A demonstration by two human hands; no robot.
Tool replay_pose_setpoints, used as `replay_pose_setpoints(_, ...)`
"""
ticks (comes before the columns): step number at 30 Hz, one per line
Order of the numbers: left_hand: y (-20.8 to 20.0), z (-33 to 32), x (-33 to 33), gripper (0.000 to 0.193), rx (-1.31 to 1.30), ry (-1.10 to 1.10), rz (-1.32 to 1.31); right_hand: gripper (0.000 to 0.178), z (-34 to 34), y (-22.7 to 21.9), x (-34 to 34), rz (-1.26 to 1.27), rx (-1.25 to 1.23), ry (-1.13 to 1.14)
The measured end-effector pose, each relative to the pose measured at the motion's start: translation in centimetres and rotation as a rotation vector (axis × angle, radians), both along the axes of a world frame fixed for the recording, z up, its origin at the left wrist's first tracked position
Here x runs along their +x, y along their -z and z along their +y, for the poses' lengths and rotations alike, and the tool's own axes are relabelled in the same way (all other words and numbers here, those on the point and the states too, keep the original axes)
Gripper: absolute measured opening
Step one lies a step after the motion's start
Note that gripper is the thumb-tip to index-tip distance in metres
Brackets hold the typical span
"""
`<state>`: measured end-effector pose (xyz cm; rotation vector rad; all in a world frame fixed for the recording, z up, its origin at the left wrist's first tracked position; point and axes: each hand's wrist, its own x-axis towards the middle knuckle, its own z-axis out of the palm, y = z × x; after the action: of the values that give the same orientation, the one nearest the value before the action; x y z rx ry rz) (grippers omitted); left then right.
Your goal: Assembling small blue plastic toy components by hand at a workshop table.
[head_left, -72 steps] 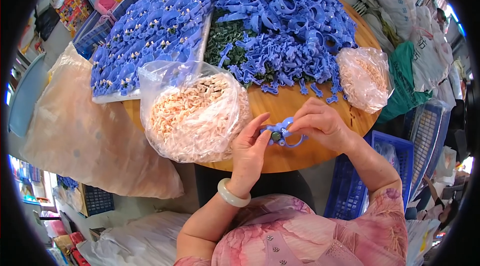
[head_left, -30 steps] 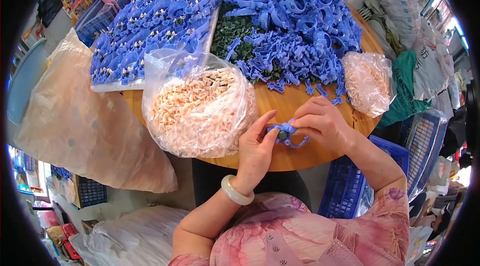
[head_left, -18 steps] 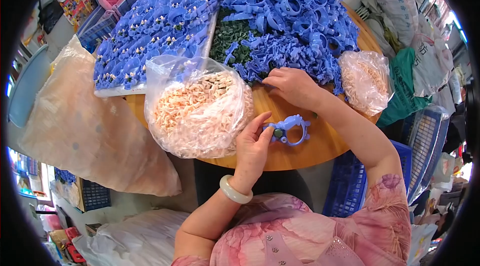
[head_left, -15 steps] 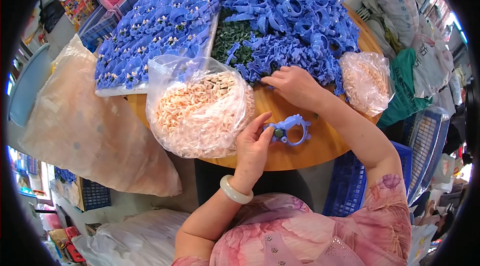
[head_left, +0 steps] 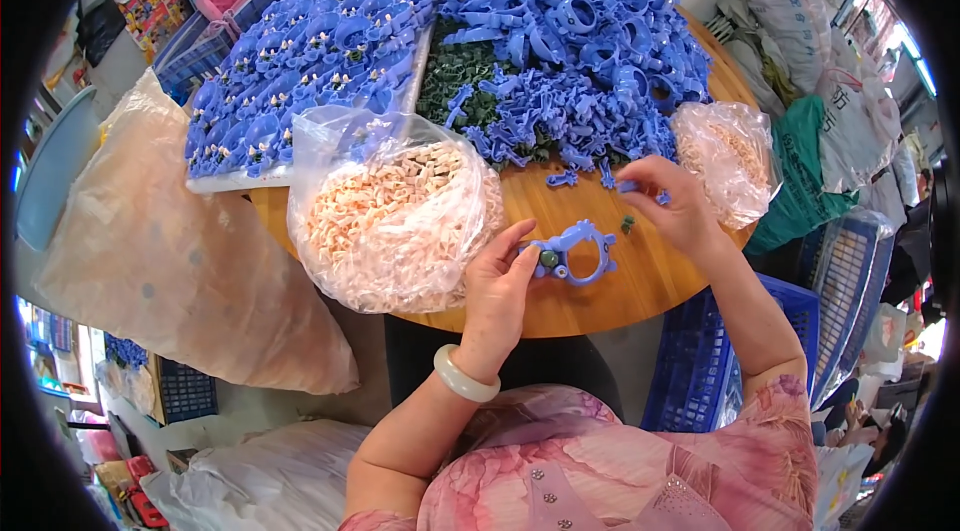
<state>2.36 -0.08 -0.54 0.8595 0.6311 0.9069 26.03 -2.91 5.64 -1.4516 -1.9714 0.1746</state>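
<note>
My left hand (head_left: 502, 283) pinches a blue plastic ring-shaped part (head_left: 575, 233), with a dark green piece (head_left: 548, 258) set in its near end, just above the table's front edge. To its right, my right hand (head_left: 680, 206) is raised over the wood, thumb and fingers closed on a small blue plastic piece (head_left: 628, 187). A bit of blue also shows below those fingers. On the wood beside that hand lie a loose green piece (head_left: 627, 224) and small blue pieces (head_left: 563, 178). Behind them spreads a heap of small blue pieces (head_left: 590, 121).
Larger blue ring parts (head_left: 575, 16) are heaped at the back, beside dark green pieces (head_left: 455, 81). A white board (head_left: 225, 183) carries rows of blue parts at left. Plastic bags of cream pieces (head_left: 385, 221) stand left and right (head_left: 725, 166). Blue crates (head_left: 690, 371) sit below right.
My right hand has drawn back from the small-piece heap, toward the right and nearer me, with a small blue piece. Several small pieces now lie loose at the heap's front. My left hand keeps the ring part.
</note>
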Motion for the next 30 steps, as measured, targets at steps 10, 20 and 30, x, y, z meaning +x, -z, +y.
replay_pose_setpoints(10, 0.0, -0.3, 0.3, 0.030, 0.001, -0.070, 0.004, 0.018, -5.7, 1.6, -5.3, 0.989, -0.285, -0.039)
replay_pose_setpoints(20, 0.5, -0.9, 0.9, 0.030, 0.093, -0.172, 0.033, 0.016, -5.8, 3.2, -9.0, 0.957, -0.201, 0.123)
replay_pose_setpoints(30, 0.5, -1.0, 1.0, 0.029, 0.153, -0.204, 0.107, 0.011, -6.0, 2.9, -9.0, 0.659, -0.334, 0.248)
